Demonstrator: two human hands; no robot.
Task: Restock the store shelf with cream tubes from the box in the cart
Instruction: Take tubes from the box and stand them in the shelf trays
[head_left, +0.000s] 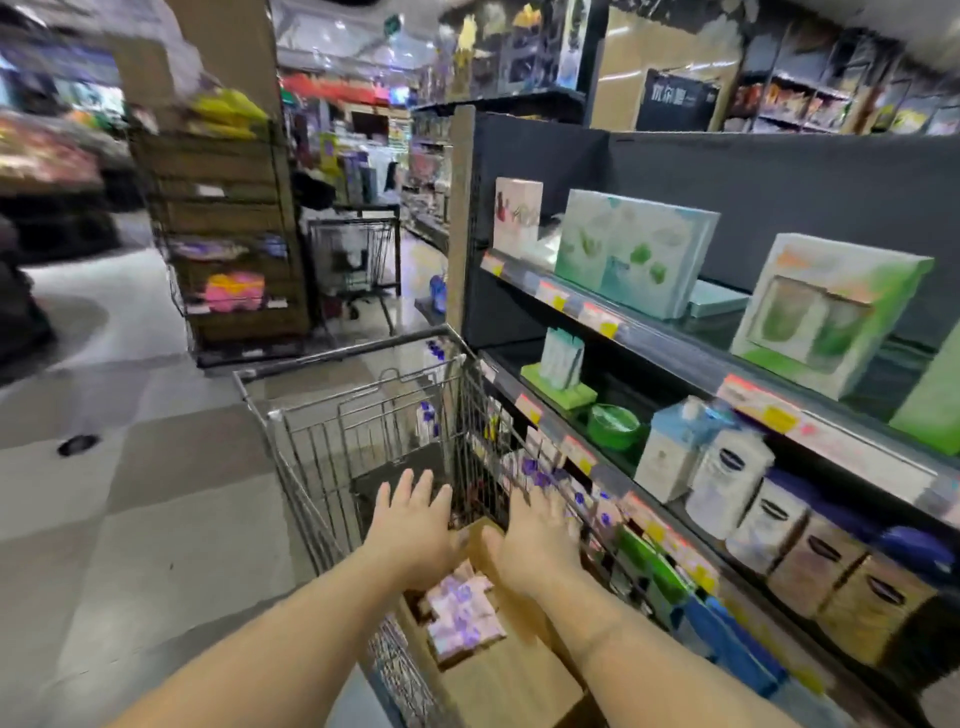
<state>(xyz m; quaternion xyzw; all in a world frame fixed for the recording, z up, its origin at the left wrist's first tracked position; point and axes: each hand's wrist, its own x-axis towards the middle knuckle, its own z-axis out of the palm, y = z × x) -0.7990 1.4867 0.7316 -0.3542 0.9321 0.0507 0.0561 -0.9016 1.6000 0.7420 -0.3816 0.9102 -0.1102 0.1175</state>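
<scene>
A brown cardboard box (511, 670) sits in the near end of a wire shopping cart (332, 447). Pink and purple cream tube packs (462, 608) lie inside the box. My left hand (415, 525) hovers above the box's far edge, fingers spread and holding nothing. My right hand (535, 540) is beside it over the box's right side, fingers apart, blurred by motion. The store shelf (675, 358) stands to the right of the cart, with matching pink and purple packs (540, 475) on a lower row close to my right hand.
The shelf carries green and white gift boxes (631, 252), lotion bottles (727, 473) and jars. A second cart (358, 260) and a wire rack (228, 234) stand further up the aisle. Open tiled floor (130, 467) lies to the left.
</scene>
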